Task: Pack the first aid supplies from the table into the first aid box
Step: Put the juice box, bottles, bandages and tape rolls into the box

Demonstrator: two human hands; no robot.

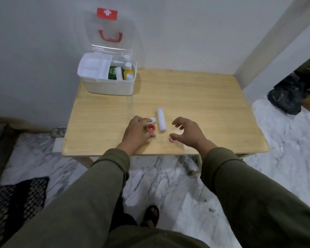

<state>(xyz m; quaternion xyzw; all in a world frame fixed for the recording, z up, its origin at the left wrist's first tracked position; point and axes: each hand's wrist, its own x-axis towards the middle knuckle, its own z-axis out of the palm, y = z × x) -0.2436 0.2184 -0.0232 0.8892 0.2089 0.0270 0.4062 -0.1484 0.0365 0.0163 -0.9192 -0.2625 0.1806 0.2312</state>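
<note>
Four supplies left on table (195,97) | box (107,85) far-left, lid up, part-filled | left hand (137,134) closing on red tape roll (151,128), grip unconfirmed | right hand (188,135) open over small pink item (172,139) | long bandage roll (161,119) between hands

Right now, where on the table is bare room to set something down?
Free: the right half of the table, and the strip between the box and the bandage roll. Crowded: the front middle, where both hands, left and right, flank that roll.
</note>
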